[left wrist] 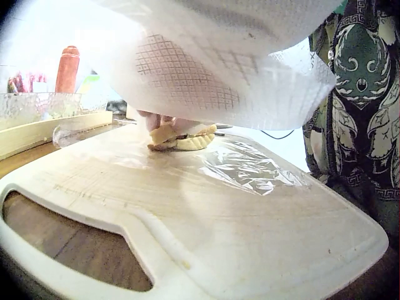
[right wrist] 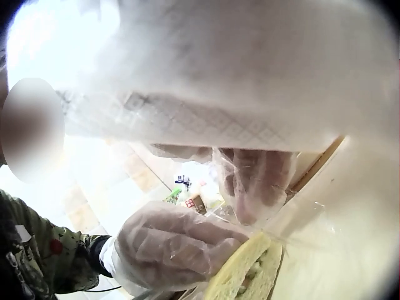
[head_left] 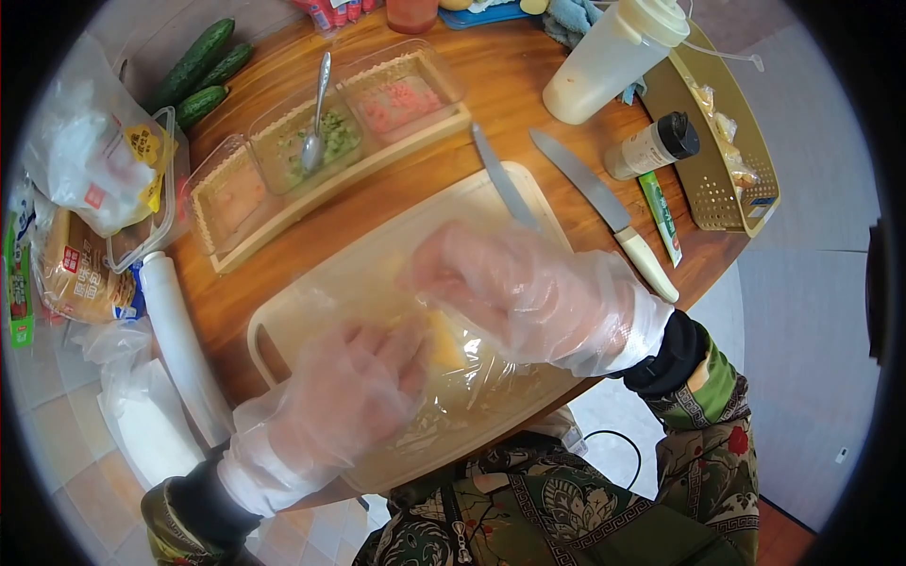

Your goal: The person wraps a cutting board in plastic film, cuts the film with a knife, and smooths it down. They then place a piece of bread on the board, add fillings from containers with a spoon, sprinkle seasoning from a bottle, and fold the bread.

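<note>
Filled bread (right wrist: pixel 247 275) with a pale crumb and green and pink bits inside lies between my two hands over the white cutting board (left wrist: pixel 181 244). In the left wrist view its crimped edge shows on the bread (left wrist: pixel 194 143). My left hand (head_left: pixel 354 391), in a clear plastic glove, holds the near left side of the bread (head_left: pixel 445 341). From the far side my gloved right hand (head_left: pixel 500 288) bends over it, fingertips pinching the bread's edge. Both hands are blurred in the head view and cover much of the bread. Crinkled cling film (left wrist: pixel 247 169) lies on the board beside it.
Behind the board stands a wooden rack (head_left: pixel 330 203) of clear tubs with chopped fillings and a spoon (head_left: pixel 312 146). Two knives, one a white-handled knife (head_left: pixel 604 203), lie at the right near a seasoning jar (head_left: pixel 651 148). A white film roll (head_left: pixel 181 344) lies left.
</note>
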Demonstrator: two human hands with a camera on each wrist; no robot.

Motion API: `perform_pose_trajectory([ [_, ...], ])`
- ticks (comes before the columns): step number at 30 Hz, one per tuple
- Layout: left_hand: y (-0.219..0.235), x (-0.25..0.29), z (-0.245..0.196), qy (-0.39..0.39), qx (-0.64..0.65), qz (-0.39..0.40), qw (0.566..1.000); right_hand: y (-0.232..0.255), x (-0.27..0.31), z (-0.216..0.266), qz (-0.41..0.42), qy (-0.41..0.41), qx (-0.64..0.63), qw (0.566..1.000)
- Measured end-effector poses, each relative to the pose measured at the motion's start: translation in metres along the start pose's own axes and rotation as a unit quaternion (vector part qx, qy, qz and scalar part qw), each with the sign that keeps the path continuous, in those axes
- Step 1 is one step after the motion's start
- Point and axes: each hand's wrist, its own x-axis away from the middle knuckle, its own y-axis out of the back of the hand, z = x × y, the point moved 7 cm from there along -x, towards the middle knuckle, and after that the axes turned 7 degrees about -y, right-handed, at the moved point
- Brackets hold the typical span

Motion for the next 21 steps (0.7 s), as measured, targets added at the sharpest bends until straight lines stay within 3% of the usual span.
perform_pose_trajectory([
  [3, 0.000, 0.000, 0.000, -0.003, -0.006, -0.004, 1.000, -0.003, 0.000, 0.000, 0.005, 0.003, 0.010, 1.000],
  [5, -0.001, 0.001, -0.001, -0.007, -0.008, -0.004, 1.000, -0.002, 0.001, 0.003, -0.049, 0.067, -0.012, 0.996],
  [8, -0.004, 0.002, -0.001, 0.002, 0.001, -0.003, 1.000, -0.005, 0.004, 0.004, -0.060, 0.070, 0.031, 0.995],
  [13, -0.006, 0.004, 0.001, 0.030, 0.014, -0.043, 0.999, -0.009, 0.005, 0.004, -0.071, 0.090, -0.004, 0.993],
  [21, -0.001, 0.004, 0.002, 0.058, 0.023, -0.031, 0.998, -0.011, 0.009, 0.004, -0.078, 0.105, -0.005, 0.991],
])
